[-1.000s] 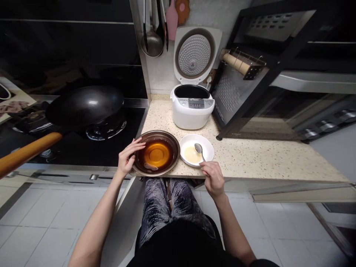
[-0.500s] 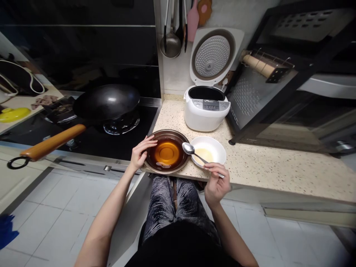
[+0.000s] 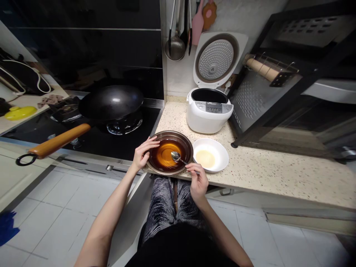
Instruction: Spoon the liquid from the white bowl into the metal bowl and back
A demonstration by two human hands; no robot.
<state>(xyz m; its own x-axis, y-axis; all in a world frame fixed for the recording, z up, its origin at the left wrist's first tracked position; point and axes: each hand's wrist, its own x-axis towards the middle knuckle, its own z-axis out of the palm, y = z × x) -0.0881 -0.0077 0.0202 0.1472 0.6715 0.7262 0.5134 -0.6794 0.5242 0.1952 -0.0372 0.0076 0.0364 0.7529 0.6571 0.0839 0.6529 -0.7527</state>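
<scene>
A metal bowl (image 3: 190, 150) with clear amber-brown liquid (image 3: 164, 154) sits at the front edge of the counter. My left hand (image 3: 143, 152) holds its left rim, fingers reaching over the inside edge. In my right hand (image 3: 199, 180) a metal spoon (image 3: 175, 156) is pinched by its handle, its head over or at the surface of the liquid; I cannot tell how deep. Right beside the metal bowl stands a white bowl (image 3: 222, 154) with a shallow pale yellow liquid (image 3: 205, 158) in it.
Behind the bowls is a white rice cooker (image 3: 210, 120) with its lid up. A black wok (image 3: 111, 102) rests on the stove at left, its wooden handle (image 3: 61, 140) jutting forward. A black rack (image 3: 275, 96) stands at right. Utensils (image 3: 175, 46) hang on the wall.
My right hand has moved left, carrying the spoon from above the white bowl to the metal bowl. The left hand keeps its place on the rim. The view has shifted slightly.
</scene>
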